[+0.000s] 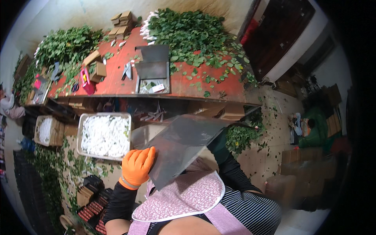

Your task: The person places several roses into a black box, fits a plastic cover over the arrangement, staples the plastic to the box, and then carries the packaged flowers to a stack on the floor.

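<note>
A dark, thin sheet (179,144), perhaps plastic, is held up in front of my body. My left hand (136,166), in an orange glove, has its fingers curled over the sheet's left edge. The black-sleeved right forearm (236,173) reaches up behind the sheet's right side. The sheet hides my right hand, so its fingers cannot be seen. Just left of the sheet is a pale plastic crate (78,135) filled with white strips (104,133). Beyond it, a red-topped table (114,79) bears a shallow metal tray (167,79) with dark sheets (151,70) across it.
Leafy stems with white-wrapped ends (188,29) are heaped on the table. Cardboard pieces (98,72), a pink basket (87,82) and a grey tool (127,71) lie there too. Leaves litter the floor. A second crate (55,132) stands left, and cartons (302,164) stand right.
</note>
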### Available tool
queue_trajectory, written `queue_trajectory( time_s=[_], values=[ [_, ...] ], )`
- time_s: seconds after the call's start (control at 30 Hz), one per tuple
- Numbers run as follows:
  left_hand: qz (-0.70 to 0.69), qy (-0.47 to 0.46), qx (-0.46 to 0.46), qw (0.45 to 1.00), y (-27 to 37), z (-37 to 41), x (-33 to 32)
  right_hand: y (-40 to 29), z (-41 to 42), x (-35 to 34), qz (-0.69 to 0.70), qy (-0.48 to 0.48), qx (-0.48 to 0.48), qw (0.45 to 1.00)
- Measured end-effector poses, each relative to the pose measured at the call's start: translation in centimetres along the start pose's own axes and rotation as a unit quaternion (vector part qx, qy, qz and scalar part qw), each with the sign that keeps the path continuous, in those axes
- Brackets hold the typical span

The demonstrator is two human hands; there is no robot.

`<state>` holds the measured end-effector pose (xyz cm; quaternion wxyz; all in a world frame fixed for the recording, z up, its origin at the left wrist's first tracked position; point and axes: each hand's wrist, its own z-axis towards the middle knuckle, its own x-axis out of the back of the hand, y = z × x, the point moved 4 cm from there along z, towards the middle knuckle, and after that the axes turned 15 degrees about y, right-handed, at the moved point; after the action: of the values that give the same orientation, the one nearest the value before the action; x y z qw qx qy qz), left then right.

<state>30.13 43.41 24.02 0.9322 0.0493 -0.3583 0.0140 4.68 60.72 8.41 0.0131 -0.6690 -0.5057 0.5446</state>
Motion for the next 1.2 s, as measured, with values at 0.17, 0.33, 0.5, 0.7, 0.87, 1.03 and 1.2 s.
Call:
queue_trajectory(
  time_s=[0.17,0.33,0.5,0.7,0.87,1.03,1.2],
  values=[
    [-0.157,-0.012,0.179,0.971,-4.3,0.4,-6.3,-6.3,5.8,-12.1,-0.443,-0.106,0.424,0.783],
    [-0.392,0.147,0.43,0.8,-11.9,0.6,-16.3,-5.7,17.4,-27.3,-0.483,-0.154,0.684,0.525],
    [-0.506,0.084,0.622,0.592,-19.9,6.7,-23.7,-0.2,36.0,-32.6,-0.633,-0.255,0.351,0.641],
    [-0.607,-0.011,0.651,0.457,-23.6,14.1,-27.0,8.5,46.1,-28.6,-0.762,-0.43,0.142,0.463],
    [-0.638,-0.123,0.649,0.397,-25.9,14.0,-29.5,12.1,48.3,-27.2,-0.769,-0.474,0.161,0.397],
    [-0.614,-0.36,0.397,0.58,-36.7,12.1,-27.4,11.7,46.9,-27.2,-0.794,-0.46,0.205,0.342],
    [-0.452,-0.26,0.356,0.776,-47.9,12.4,-34.3,12.3,46.8,-27.3,-0.791,-0.435,0.276,0.331]
  ],
)
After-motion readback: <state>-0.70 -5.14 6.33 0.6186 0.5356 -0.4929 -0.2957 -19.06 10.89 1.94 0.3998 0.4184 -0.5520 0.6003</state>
